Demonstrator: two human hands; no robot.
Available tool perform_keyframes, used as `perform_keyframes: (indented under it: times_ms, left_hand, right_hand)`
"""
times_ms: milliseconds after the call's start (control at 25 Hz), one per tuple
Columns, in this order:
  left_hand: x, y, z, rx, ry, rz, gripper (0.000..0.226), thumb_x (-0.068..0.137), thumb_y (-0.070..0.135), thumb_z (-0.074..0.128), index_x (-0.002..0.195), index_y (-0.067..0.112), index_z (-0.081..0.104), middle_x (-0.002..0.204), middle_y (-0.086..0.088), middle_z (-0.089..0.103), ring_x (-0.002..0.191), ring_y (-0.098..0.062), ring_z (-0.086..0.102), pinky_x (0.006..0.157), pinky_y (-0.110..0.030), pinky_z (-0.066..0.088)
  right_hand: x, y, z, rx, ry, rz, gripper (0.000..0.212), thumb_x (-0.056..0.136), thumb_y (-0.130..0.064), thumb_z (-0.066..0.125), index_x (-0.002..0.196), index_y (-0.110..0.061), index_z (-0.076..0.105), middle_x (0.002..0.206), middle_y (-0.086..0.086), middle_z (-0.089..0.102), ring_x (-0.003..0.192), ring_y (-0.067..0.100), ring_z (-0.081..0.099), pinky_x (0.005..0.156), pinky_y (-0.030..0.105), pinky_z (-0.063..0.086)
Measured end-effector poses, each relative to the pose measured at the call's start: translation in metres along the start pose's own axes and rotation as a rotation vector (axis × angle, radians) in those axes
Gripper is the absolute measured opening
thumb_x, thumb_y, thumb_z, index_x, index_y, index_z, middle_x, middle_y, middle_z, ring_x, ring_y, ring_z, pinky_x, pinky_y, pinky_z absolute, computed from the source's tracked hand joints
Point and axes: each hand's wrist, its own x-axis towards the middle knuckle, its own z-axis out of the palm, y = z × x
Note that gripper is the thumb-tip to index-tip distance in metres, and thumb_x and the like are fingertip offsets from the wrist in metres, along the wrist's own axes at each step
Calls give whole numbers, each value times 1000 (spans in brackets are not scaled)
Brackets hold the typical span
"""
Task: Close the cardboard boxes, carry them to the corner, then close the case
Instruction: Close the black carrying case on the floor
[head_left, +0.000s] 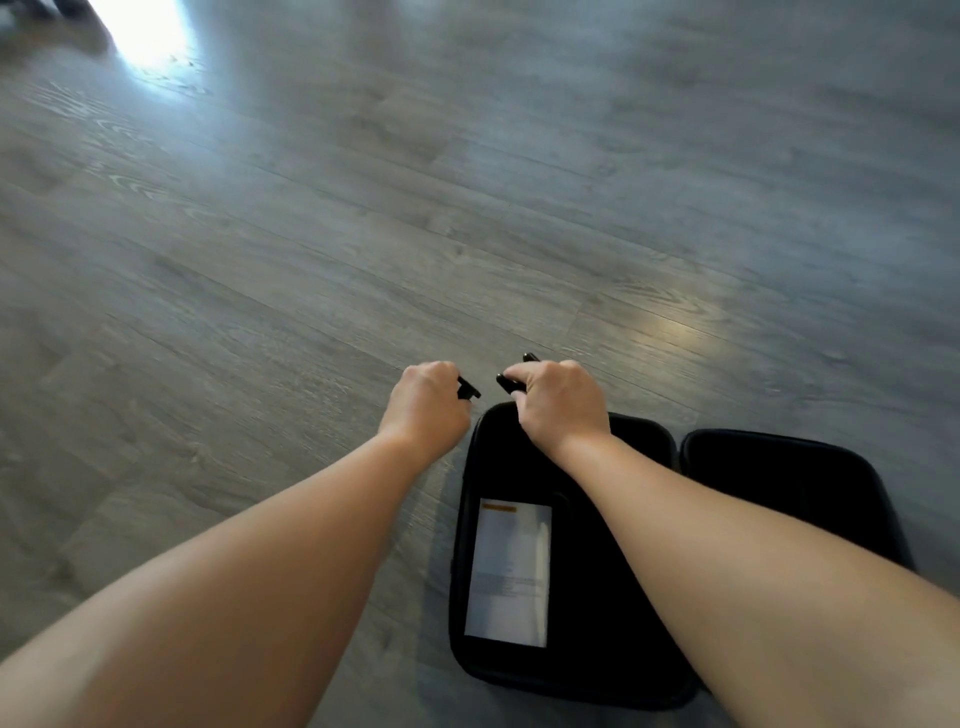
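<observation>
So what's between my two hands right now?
Head view: only bare grey wood-look floor shows between the left hand and right hand; each grips a small black object, ends apart.

- The case (597, 597) is black throughout — both open halves.
- A paper sheet (509, 574) inside its left half is white, with an orange band along the top and faint grey text.
- Small black pieces (467, 388) show at the hands.
- The floor (363, 208) is grey wood-grain planks — one bright white glare patch at top left.
</observation>
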Motion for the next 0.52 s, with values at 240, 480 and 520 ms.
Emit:
perform_keyframes:
  times_ms: [240, 480, 520]
  left_hand:
    - [-44, 22, 19, 100, -114, 116, 14, 79, 24, 62, 87, 12, 65, 88, -6, 64, 86, -30, 60, 65, -31, 44]
    - [-73, 37, 37, 95, -132, 105, 14, 83, 28, 65, 93, 18, 67, 89, 1, 63, 90, -27, 63, 70, -34, 49]
    - [-74, 38, 37, 82, -129, 102, 19, 84, 29, 67, 100, 19, 68, 94, 1, 66, 93, -26, 63, 74, -34, 51]
  right_hand:
    - [-59, 44, -20, -57, -58, 0, 33, 91, -30, 68, 122, -41, 69, 110, 8, 71, 109, 27, 61, 94, 34, 49]
    - [-79, 45, -31, -163, -54, -41, 39, 92, -17, 59, 122, -41, 68, 112, 1, 71, 114, 25, 58, 98, 40, 40]
    - [-81, 46, -32, -171, -69, -37, 41, 92, -16, 57, 124, -40, 67, 115, 1, 70, 116, 25, 58, 99, 41, 40]
